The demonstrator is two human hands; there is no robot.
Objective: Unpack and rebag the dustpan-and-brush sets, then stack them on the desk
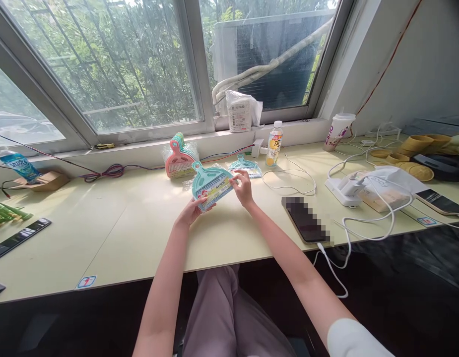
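Both hands hold a small turquoise dustpan set (211,179) with a yellow label, raised and tilted above the table's front middle. My left hand (192,210) grips its lower left edge, thumb on the front. At its right end, the fingers of my right hand (242,187) pinch the edge. Just behind my right hand, another turquoise dustpan set (245,166) lies on the table in clear wrapping. A stack of pink and green dustpan sets (180,157) in clear plastic leans against the wall below the window.
On the pale table (147,228), a phone (305,219) lies right of my forearm, its cable over the front edge. White cables and a charger block (343,192) spread further right. A juice bottle (274,144), a cup (338,132) and a wrapped package (241,112) stand behind.
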